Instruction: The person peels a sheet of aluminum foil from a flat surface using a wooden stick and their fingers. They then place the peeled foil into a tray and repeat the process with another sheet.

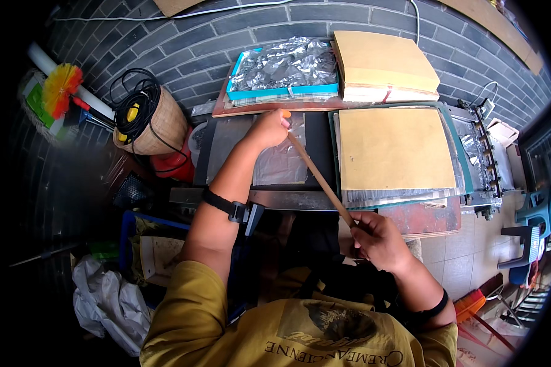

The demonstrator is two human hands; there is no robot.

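My left hand [270,127] is over thin translucent sheets [282,165] on a dark work surface, with an orange cover on one finger. From that hand a long thin wooden stick [321,180] slants down to my right hand [379,238], whose fingers grip its near end. Whether the left fingers hold the far end or only touch it, I cannot tell. Right of the sheets, a tan paper sheet [395,149] tops a stack of thin sheets on a green mat [459,151].
Behind stand a turquoise tray [282,93] of crumpled silvery foil and a thick stack of tan paper [385,64]. A metal bar [257,198] runs along the near edge. A woven basket [165,124] with black cable is at the left; a metal frame [484,151] is at the right.
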